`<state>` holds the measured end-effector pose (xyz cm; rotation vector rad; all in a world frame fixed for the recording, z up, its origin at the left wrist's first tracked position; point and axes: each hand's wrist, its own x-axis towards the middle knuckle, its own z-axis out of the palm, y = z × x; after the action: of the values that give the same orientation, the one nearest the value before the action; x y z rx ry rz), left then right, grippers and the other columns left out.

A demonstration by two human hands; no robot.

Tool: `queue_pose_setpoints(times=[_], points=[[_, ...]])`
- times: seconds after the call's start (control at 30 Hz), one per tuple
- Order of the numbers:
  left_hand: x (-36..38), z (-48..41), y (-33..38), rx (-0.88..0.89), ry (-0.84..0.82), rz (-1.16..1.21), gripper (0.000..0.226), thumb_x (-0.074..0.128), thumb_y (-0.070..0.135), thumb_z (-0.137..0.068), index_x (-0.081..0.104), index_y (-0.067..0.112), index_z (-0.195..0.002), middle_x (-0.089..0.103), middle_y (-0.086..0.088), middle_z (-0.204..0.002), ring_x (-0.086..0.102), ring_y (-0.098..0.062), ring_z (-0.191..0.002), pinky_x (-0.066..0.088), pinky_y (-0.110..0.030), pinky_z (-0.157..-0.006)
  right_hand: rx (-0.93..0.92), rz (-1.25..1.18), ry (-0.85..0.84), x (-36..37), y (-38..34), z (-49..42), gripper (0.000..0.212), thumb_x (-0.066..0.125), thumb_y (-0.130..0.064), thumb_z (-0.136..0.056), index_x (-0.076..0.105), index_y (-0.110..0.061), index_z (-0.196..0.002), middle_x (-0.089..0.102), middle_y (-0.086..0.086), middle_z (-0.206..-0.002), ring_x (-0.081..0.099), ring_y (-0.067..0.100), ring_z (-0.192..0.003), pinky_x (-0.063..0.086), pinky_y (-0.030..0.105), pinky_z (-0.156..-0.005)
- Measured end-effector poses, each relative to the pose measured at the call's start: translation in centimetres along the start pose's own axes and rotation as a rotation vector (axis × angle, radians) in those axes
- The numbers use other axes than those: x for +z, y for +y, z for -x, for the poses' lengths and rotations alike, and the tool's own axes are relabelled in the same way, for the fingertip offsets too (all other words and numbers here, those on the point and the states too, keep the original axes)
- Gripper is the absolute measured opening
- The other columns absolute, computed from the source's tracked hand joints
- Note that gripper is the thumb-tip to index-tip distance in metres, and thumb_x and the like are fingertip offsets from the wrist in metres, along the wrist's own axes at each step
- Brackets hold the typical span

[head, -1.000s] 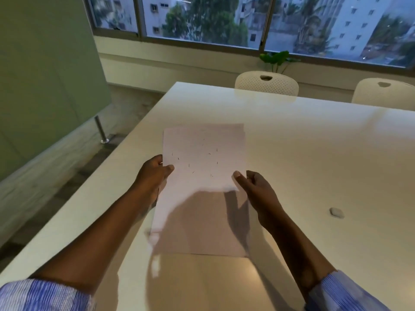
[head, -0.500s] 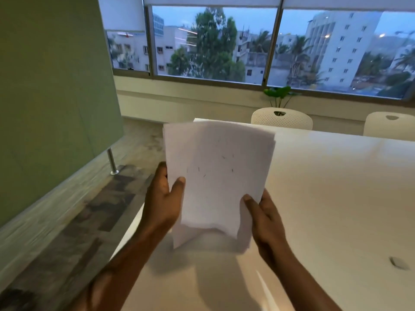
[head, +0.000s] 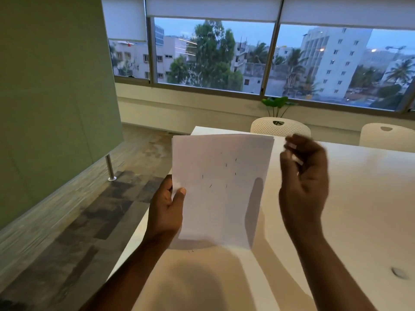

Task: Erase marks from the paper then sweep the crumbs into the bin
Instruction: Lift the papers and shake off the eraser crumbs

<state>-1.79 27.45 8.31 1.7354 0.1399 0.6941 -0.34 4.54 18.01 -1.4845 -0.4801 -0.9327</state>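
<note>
A white sheet of paper point(head: 221, 189) is held upright above the white table point(head: 359, 198), near its left edge. Small dark eraser crumbs cling to its middle, and a few lie on the table just under its lower edge. My left hand point(head: 167, 209) pinches the paper's left edge, thumb on the front. My right hand point(head: 303, 185) is off the paper, raised to its right, blurred, with fingers curled and apart and nothing in them. A small pale eraser point(head: 398, 272) lies on the table at the far right. No bin is in view.
Two white chairs point(head: 280, 129) point(head: 386, 134) stand at the table's far side, with a small green plant point(head: 278, 105) behind them under the window. A green partition point(head: 51, 108) on a metal leg point(head: 110, 168) stands on the floor to the left.
The paper was lifted off the table and tilted upright. My right hand has let go of its right edge and moved up and to the right. The view has tilted upward.
</note>
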Motion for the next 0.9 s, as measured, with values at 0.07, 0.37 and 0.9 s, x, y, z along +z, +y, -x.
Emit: queue_pose_setpoints(times=[0.07,0.37,0.9], points=[[0.0,0.0,0.0,0.000,-0.012,0.012,0.037,0.057,0.013,-0.104,0.056,0.046,-0.120,0.062,0.051,-0.102,0.060,0.024,-0.098,0.049,-0.011,-0.082,-0.176,-0.154,-0.068,1.2,-2.2,-2.0,0.023,0.050,-0.013,-0.101,0.056,-0.006,-0.123,0.066,0.012,-0.119,0.064,0.029,-0.112,0.051,0.036,-0.094],[0.0,0.1,-1.9,-0.049,0.003,0.111,0.029,0.060,0.009,-0.101,0.065,0.036,-0.110,0.073,0.010,-0.110,0.068,-0.019,-0.108,0.056,-0.047,-0.096,0.329,-0.351,-0.237,5.2,2.9,2.2,0.031,0.041,-0.006,-0.105,0.072,-0.005,-0.114,0.073,0.011,-0.117,0.064,0.028,-0.117,0.047,0.051,-0.105],[0.8,0.1,-0.2,-0.150,-0.005,0.234,0.046,0.057,0.008,-0.102,0.069,0.052,-0.104,0.076,0.020,-0.106,0.073,-0.004,-0.096,0.059,-0.019,-0.075,0.617,-0.416,-0.350,7.0,4.7,3.5,0.034,0.042,-0.022,-0.105,0.073,-0.008,-0.104,0.075,0.014,-0.105,0.069,0.036,-0.101,0.054,0.050,-0.098]])
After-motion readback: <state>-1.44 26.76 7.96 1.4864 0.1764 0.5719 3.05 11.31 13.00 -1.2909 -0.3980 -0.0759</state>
